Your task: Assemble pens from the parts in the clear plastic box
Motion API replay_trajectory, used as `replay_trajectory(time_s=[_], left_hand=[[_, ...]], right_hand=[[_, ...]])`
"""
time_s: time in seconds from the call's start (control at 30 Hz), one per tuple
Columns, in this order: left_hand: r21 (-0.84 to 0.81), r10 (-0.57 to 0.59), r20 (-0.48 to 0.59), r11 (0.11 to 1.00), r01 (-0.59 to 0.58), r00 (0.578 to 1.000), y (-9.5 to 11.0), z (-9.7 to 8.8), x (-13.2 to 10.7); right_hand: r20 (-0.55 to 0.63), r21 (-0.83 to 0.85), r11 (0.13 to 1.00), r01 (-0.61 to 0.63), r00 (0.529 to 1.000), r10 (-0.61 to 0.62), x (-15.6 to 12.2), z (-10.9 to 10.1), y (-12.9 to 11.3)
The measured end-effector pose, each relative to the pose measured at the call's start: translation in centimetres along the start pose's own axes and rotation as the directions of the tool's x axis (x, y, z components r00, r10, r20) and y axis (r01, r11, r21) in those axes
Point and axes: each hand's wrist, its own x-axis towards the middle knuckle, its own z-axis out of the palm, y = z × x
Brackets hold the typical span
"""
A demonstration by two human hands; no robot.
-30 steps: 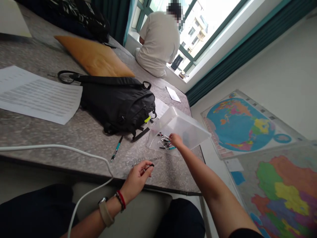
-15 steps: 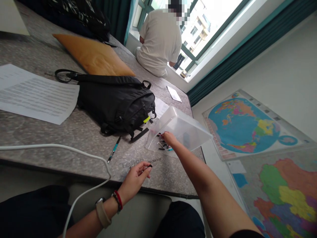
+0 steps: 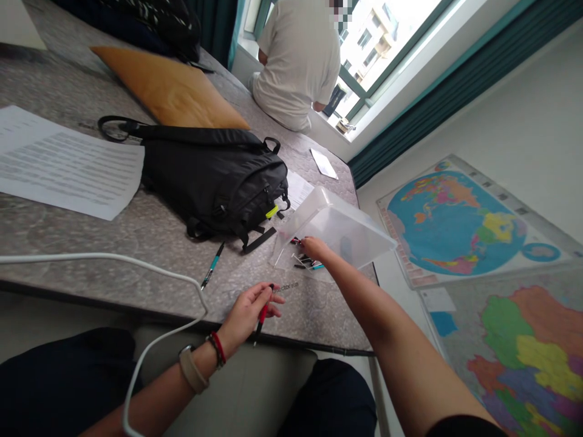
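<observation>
My left hand (image 3: 248, 311) is at the near edge of the grey table (image 3: 159, 230), its fingers closed round a red and black pen (image 3: 262, 315) that points down toward me. My right hand (image 3: 313, 247) reaches into a clear plastic box (image 3: 337, 227) lying on its side, fingers curled over several loose pens (image 3: 304, 261) at its mouth. Whether it grips one is not clear. A teal pen (image 3: 212, 267) lies alone on the table left of the box.
A black backpack (image 3: 214, 176) lies behind the box, with an orange cushion (image 3: 168, 91) and printed sheets (image 3: 68, 164) further left. A white cable (image 3: 136, 273) crosses the near edge. A person in a white shirt (image 3: 296, 60) sits at the window. Maps (image 3: 460, 218) cover the floor on the right.
My left hand now shows a red pen held lengthwise, where before only a small dark tip showed. My right hand shifted slightly left inside the box. The view tilted down a little.
</observation>
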Motion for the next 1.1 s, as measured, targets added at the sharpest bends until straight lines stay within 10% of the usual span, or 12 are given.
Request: replay_trajectory(time_s=[0.17, 0.3, 0.5, 0.77, 1.1], left_hand=[[-0.221, -0.120, -0.032, 0.969, 0.110, 0.992, 1.2, -0.1, -0.2], [-0.096, -0.055, -0.061, 0.994, 0.049, 0.997, 1.3, -0.3, 0.0], [0.201, 0.190, -0.027, 0.963, -0.181, 0.981, 0.4, -0.2, 0.5], [0.290, 0.185, 0.005, 0.940, -0.178, 0.983, 0.2, 0.4, -0.6], [0.305, 0.158, 0.058, 0.938, -0.168, 0.986, 0.8, 1.3, -2.4]], right_hand=[[-0.115, 0.112, 0.992, -0.057, 0.991, 0.070, -1.2, -0.4, -0.4], [-0.213, 0.290, 0.957, -0.007, 0.974, 0.072, -4.0, -0.4, -1.9], [-0.344, 0.776, 0.480, 0.409, 0.913, -0.220, -12.1, -2.4, -6.6], [-0.404, 0.517, 0.634, 0.575, 0.817, -0.412, -18.2, -6.3, -9.1], [-0.384, 0.478, 0.666, 0.573, 0.818, -0.428, -20.3, -6.5, -9.2]])
